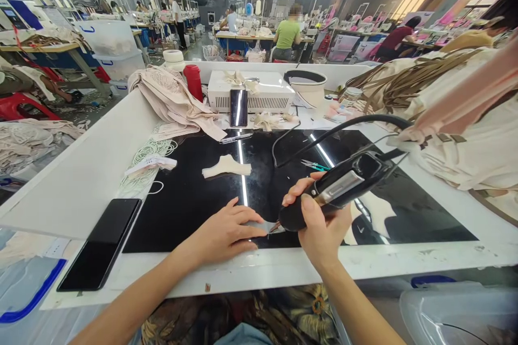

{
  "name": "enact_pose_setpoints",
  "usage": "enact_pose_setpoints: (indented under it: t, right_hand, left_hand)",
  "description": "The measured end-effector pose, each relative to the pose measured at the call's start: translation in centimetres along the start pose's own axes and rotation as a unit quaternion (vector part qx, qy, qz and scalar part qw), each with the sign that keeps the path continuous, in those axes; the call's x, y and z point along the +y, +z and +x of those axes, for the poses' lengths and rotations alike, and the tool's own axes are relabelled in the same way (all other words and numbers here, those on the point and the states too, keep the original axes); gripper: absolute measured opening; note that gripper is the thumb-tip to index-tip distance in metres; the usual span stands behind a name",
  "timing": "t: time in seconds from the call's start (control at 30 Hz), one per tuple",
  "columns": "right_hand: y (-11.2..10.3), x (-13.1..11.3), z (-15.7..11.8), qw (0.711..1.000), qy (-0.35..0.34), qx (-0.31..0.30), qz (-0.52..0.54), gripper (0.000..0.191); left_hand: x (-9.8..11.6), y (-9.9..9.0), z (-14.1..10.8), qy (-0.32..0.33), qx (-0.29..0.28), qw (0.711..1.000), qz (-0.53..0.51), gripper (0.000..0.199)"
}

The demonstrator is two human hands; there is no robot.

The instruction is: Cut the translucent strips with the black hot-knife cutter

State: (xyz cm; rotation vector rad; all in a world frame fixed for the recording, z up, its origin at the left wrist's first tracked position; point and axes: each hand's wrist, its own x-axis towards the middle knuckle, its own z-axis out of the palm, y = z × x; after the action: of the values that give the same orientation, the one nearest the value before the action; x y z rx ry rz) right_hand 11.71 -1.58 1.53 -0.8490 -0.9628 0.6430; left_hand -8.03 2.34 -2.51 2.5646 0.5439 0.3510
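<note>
In the head view my right hand (324, 226) is wrapped round a black corded power tool (338, 186) with a silver plate on its side. The tool's narrow tip points left, at a small pale grey piece of material (265, 226) on the black mat (182, 215). My left hand (229, 229) lies flat, fingers stretched out, with its fingertips on that piece, close to the tip. A cream fabric cutout (226, 166) lies farther back on the mat. To the right of my right hand, partly hidden by it, are more cream cutouts (378, 213).
Green-handled snips (315, 165) lie behind the tool, whose thick cable (343, 132) arches to the right. A phone (99, 245) rests at the left. Folded beige fabric (174, 99), a red bottle (193, 82) and a white vented box (251, 91) stand at the back.
</note>
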Motion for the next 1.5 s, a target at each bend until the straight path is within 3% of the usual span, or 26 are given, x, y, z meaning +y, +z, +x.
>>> enact_pose_setpoints:
  t: [0.1,0.27,0.33,0.4,0.47,0.53,0.57,0.63,0.73,0.8,0.87,0.93,1.0,1.13,1.3,1.5]
  right_hand:
    - [-0.1,-0.2,0.1,1.0,0.0,-0.006,0.016,0.029]
    - [-0.9,-1.3,0.8,0.999,-0.031,-0.026,-0.006,0.037]
    - [-1.5,-1.6,1.1,0.997,-0.051,-0.034,-0.052,0.036]
    - [-2.5,-1.7,1.0,0.99,-0.086,0.01,-0.113,0.043]
    - [-3.6,-1.4,0.4,0.972,-0.149,0.1,-0.151,0.056]
    - [-4.7,-0.9,-0.3,0.95,-0.209,0.153,-0.172,0.05]
    - [-5.1,-0.6,-0.8,0.947,-0.215,0.131,-0.199,0.038]
    - [-5.6,0.1,-1.4,0.938,-0.193,-0.012,-0.286,0.022]
    - [-5.2,1.1,-1.8,0.878,-0.163,-0.242,-0.378,0.025]
    - [-4.6,1.8,-1.7,0.855,-0.157,-0.313,-0.383,0.025]
    - [-3.9,2.4,-1.4,0.852,-0.133,-0.351,-0.366,0.017]
    - [-3.3,3.0,-0.9,0.856,-0.096,-0.371,-0.348,0.008]
    - [-2.6,3.6,-0.2,0.863,-0.063,-0.376,-0.332,0.013]
    - [-0.7,4.9,2.0,0.883,-0.056,-0.342,-0.317,0.018]
    - [2.0,6.8,4.8,0.886,-0.092,-0.311,-0.33,0.02]
    - [3.9,9.3,6.6,0.864,-0.112,-0.297,-0.39,0.026]
  left_hand:
    - [0.0,0.0,-0.2,-0.013,0.019,1.0,-0.012,0.031]
    - [-0.8,0.6,-0.2,-0.116,0.144,0.983,0.017,0.03]
    - [-1.0,0.9,-0.2,-0.134,0.16,0.977,0.036,0.027]
    - [-1.0,0.9,-0.1,-0.141,0.147,0.978,0.035,0.018]
    - [-0.8,0.8,-0.1,-0.149,0.134,0.98,0.021,0.009]
    - [-0.6,0.6,0.0,-0.151,0.13,0.98,0.005,0.008]
    - [-0.5,0.6,0.0,-0.149,0.13,0.98,-0.002,0.011]
    - [-0.4,0.5,0.0,-0.144,0.133,0.98,-0.018,0.014]
    - [-0.2,0.4,0.1,-0.151,0.147,0.976,-0.063,0.013]
    - [-0.1,0.0,0.0,-0.166,0.153,0.969,-0.098,0.013]
    - [0.1,-0.6,-0.1,-0.197,0.157,0.959,-0.131,0.016]
    - [0.0,-1.4,-0.1,-0.229,0.166,0.943,-0.173,0.02]
    - [-0.5,-2.1,-0.1,-0.243,0.183,0.924,-0.232,0.022]
    - [-2.7,-3.1,0.6,-0.236,0.221,0.897,-0.302,0.019]
    - [-5.6,-4.1,1.6,-0.245,0.276,0.881,-0.297,0.024]
    - [-7.7,-5.9,2.3,-0.275,0.304,0.893,-0.187,0.024]
